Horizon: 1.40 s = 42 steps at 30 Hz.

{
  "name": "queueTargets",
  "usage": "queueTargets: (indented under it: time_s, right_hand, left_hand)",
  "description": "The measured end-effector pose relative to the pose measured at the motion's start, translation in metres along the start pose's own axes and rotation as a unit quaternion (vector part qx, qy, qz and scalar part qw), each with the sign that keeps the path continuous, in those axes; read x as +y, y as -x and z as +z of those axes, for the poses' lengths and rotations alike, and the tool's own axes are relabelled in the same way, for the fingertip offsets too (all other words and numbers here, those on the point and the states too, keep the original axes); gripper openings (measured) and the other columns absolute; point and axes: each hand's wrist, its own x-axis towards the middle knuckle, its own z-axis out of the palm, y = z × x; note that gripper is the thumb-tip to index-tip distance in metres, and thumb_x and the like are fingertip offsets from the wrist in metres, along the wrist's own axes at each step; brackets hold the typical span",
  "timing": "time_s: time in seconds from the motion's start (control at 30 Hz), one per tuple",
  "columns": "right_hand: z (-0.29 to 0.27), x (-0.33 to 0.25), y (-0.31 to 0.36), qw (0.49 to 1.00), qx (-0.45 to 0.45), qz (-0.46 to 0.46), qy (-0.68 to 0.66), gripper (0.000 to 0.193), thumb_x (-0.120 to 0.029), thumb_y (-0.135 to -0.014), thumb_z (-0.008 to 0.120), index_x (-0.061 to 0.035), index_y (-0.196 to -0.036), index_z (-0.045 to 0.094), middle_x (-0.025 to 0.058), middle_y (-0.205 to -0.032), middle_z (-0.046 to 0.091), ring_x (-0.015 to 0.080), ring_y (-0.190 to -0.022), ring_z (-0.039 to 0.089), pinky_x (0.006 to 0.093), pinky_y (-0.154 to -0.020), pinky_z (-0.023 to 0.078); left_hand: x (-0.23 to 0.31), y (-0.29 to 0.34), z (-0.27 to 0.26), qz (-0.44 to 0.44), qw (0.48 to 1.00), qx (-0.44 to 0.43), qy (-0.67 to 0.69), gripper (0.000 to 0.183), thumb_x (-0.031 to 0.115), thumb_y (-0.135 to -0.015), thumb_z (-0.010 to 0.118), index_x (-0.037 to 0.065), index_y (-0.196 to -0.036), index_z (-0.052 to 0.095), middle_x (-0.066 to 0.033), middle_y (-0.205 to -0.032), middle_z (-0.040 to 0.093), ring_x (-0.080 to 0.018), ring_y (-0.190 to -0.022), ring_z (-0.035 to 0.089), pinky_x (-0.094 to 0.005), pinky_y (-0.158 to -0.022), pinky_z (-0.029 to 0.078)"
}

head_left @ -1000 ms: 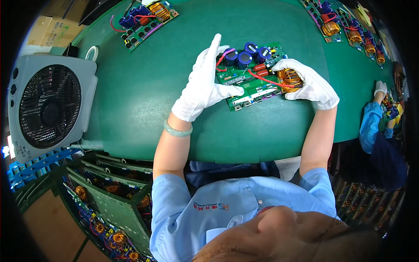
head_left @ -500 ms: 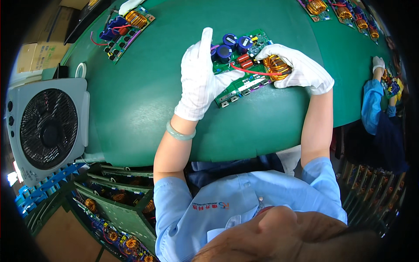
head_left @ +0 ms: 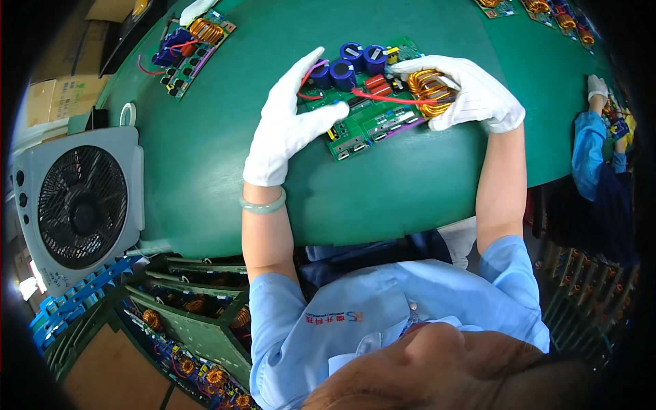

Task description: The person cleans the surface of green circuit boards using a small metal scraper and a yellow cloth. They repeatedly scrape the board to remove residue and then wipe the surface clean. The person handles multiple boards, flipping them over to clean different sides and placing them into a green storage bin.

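Observation:
A green circuit board lies tilted on the green table in front of me. Blue capacitors stand at its far left, with red components beside them and a red wire running across. My right hand, in a white glove, curls round the copper-wound coil at the board's right end. By the left edge is my gloved left hand, fingers stretched and spread from the thumb. Its thumb tip reaches over the board's edge; whether it touches I cannot tell.
Another board lies at the far left; several more line the far right. A grey box fan stands left. Green racks holding boards are below the table's edge. A co-worker's gloved hand is at the right.
My left hand has moved left, its palm farther from the board, baring the left edge and a red wire there. The board has shifted slightly left in view, my right hand still on it.

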Motion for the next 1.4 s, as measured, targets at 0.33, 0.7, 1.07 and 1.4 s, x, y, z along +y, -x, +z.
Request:
queueTargets:
  time_s: [0.33, 0.7, 1.07, 1.4]
  right_hand:
    - [-0.003, -0.012, 0.006, 0.996, -0.006, 0.022, -0.083, 0.090, -0.027, -0.056, 0.095, 0.0021, -0.133, 0.059, 0.0143, -0.129, 0.065, 0.0205, -0.119, 0.060, 0.0348, -0.108, 0.043]
    - [0.004, -0.009, 0.003, 0.983, 0.078, 0.018, -0.165, 0.094, -0.028, -0.054, 0.092, 0.0053, -0.134, 0.057, 0.0150, -0.134, 0.061, 0.0221, -0.123, 0.058, 0.0352, -0.110, 0.041]
    - [0.011, -0.010, -0.002, 0.984, 0.098, 0.002, -0.151, 0.088, -0.029, -0.061, 0.087, 0.0049, -0.136, 0.056, 0.0143, -0.137, 0.060, 0.0220, -0.125, 0.057, 0.0346, -0.109, 0.041]
    - [0.014, -0.014, -0.005, 0.989, 0.092, 0.004, -0.115, 0.086, -0.029, -0.064, 0.085, 0.0043, -0.137, 0.055, 0.0137, -0.135, 0.061, 0.0210, -0.124, 0.057, 0.0346, -0.108, 0.041]
  left_hand:
    - [0.000, 0.008, -0.009, -0.019, 0.995, -0.068, 0.069, 0.108, 0.030, -0.060, 0.093, 0.005, -0.150, 0.040, -0.0131, -0.143, 0.054, -0.0256, -0.134, 0.048, -0.0387, -0.118, 0.030]
    - [-0.011, 0.000, -0.005, -0.028, 0.997, -0.039, 0.056, 0.083, 0.021, -0.075, 0.084, 0.004, -0.146, 0.045, -0.0116, -0.137, 0.059, -0.0218, -0.128, 0.053, -0.0344, -0.112, 0.037]
    - [-0.021, -0.007, -0.004, -0.085, 0.952, 0.019, 0.294, 0.060, 0.021, -0.091, 0.070, 0.005, -0.145, 0.047, -0.0125, -0.136, 0.059, -0.0207, -0.127, 0.053, -0.0351, -0.109, 0.042]
    - [-0.014, -0.001, -0.004, -0.061, 0.977, -0.017, 0.202, 0.086, 0.009, -0.074, 0.086, 0.002, -0.148, 0.041, -0.0132, -0.143, 0.052, -0.0238, -0.130, 0.049, -0.0365, -0.113, 0.038]
